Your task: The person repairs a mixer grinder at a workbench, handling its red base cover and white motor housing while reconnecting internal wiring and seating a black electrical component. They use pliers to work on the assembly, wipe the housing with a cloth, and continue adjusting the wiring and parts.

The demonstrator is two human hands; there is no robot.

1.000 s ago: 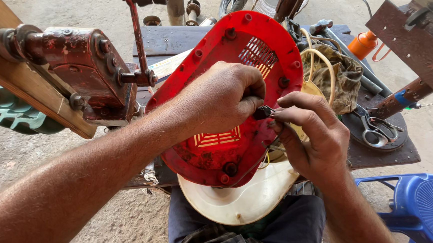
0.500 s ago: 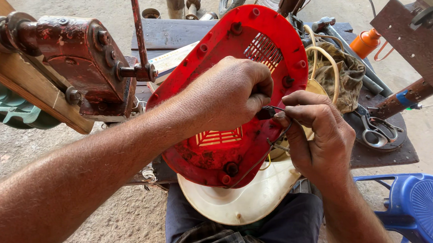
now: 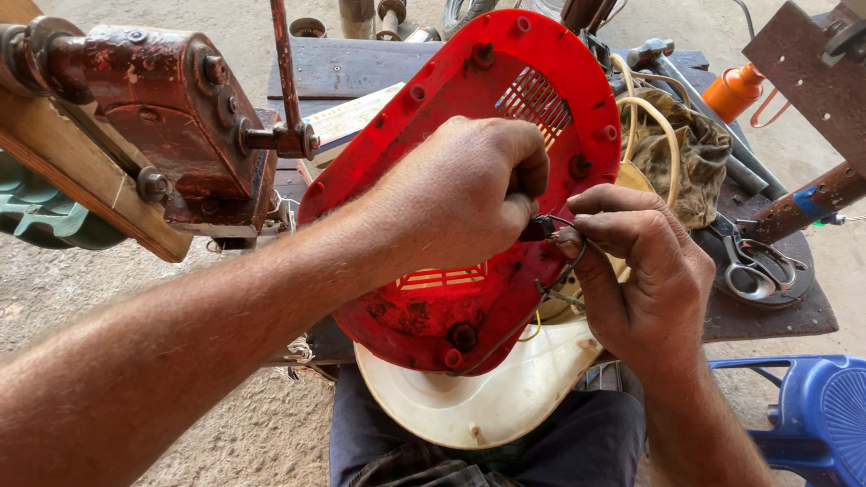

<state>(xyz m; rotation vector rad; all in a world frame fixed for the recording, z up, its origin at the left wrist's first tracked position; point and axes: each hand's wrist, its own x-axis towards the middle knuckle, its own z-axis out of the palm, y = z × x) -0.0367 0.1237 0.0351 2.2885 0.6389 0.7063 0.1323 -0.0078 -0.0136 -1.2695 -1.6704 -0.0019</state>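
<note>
red cover (image 3: 469, 171), slotted, propped tilted on the lap over a cream shell (image 3: 493, 400), in front of the bench (image 3: 758, 314). left hand (image 3: 460, 197) lies across the cover's face, fingers closed on a small dark connector (image 3: 535, 230) at the right rim. right hand (image 3: 645, 266) pinches the thin dark wire (image 3: 565, 270) just beside it. judgement: brace the cover with the left palm, keep the grip near the connector, avoid yanking the wire. scissors (image 3: 755, 269) idle on the bench.

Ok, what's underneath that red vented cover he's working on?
A cream plastic shell shows below the red cover, resting on the lap. Dark wires run between them; anything deeper inside is hidden by the cover and both hands.
</note>
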